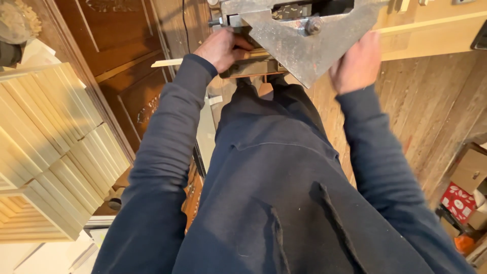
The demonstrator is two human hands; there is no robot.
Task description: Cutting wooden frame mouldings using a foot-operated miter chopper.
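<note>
Gripping a thin wooden strip (170,62) at the metal machine (304,35), the left hand (223,48) is curled shut. Right hand (356,61) lies spread against the triangular plate (309,56), blurred. Stacked wooden slats (50,152) crowd the left; cardboard boxes (469,187) sit right.

A metal machine bracket (309,45) jutted out from the near edge of the desk (431,35), with the left hand (223,48) at its left side on a thin wooden strip (167,63) and the right hand (355,61) at its right. Stacked wooden panels (50,152) lay to the far left, and cardboard boxes (469,193) stood on the floor at the far right.
</note>
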